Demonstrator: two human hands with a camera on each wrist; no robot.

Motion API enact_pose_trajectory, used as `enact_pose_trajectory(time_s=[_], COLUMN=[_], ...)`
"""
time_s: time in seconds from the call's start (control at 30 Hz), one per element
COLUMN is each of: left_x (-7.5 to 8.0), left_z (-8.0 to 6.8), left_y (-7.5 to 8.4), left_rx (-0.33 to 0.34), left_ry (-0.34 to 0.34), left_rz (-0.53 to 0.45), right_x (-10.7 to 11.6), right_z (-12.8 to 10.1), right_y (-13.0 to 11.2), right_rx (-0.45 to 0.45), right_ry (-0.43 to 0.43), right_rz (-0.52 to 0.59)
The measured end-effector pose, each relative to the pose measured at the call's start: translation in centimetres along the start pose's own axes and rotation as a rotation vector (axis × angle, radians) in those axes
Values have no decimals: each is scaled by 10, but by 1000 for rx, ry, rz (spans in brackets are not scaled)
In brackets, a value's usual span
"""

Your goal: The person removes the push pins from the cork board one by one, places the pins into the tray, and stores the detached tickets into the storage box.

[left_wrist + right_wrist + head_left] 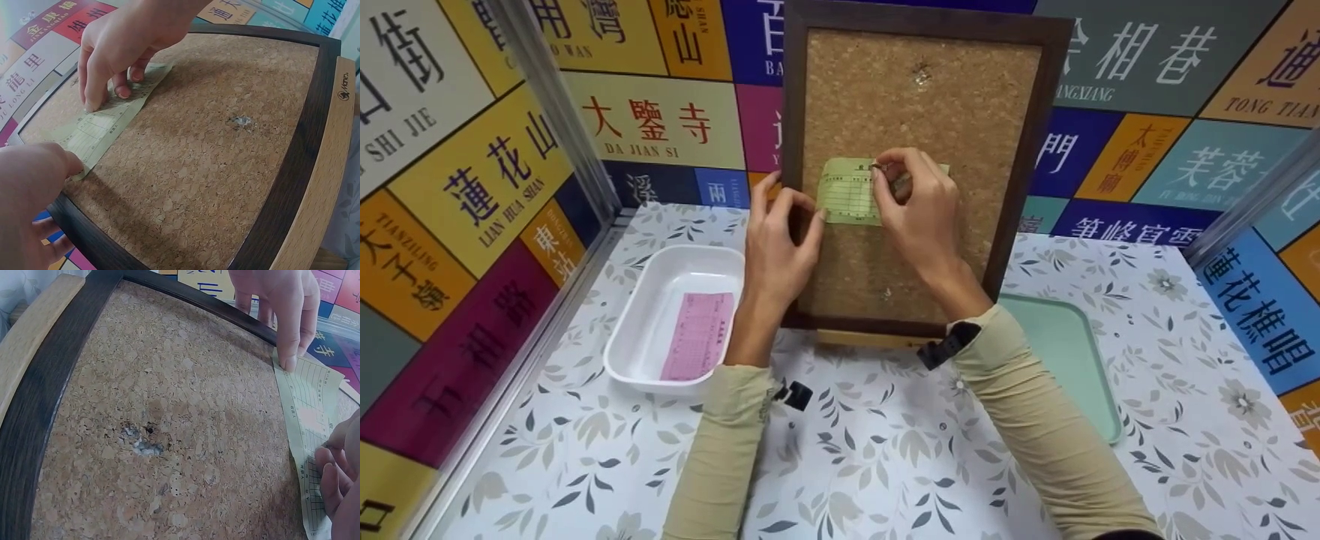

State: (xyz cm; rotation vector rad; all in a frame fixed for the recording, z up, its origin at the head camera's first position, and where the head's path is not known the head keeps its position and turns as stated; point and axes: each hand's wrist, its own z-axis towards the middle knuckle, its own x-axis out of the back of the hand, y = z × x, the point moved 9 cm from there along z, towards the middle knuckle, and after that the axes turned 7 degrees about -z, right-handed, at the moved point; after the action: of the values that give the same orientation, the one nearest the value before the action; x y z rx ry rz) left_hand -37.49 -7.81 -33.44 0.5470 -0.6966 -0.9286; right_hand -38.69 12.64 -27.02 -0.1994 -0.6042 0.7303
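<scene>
Floral-patterned cloth covers the table [885, 465], and two sleeved arms reach across its near edge. Toward the left edge sits one white tray [656, 330] with one pink slip [699, 335] lying in it. Toward the right edge lies one pale green tray [1072, 360], partly hidden behind the right arm. Between them one dark-framed cork board [919, 105] stands upright. One green slip [847, 191] lies flat against the cork. The left hand [780, 247] curls around the board's left frame, thumb pressing the slip's edge. The right hand [919, 210] covers the slip's right part, fingers [885, 169] pinching a small pin at its top.
</scene>
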Motion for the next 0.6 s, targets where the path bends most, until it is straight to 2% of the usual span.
enact_pose_trajectory(time_s=[0.2, 0.6], left_x=[0, 1], left_z=[0, 1], left_y=[0, 1], left_rx=[2, 4], left_ry=[1, 1], left_rz=[-5, -14], right_x=[-1, -4], right_z=[-1, -5], right_y=[1, 2], right_rx=[-12, -28], right_ry=[1, -30], right_rz=[8, -44])
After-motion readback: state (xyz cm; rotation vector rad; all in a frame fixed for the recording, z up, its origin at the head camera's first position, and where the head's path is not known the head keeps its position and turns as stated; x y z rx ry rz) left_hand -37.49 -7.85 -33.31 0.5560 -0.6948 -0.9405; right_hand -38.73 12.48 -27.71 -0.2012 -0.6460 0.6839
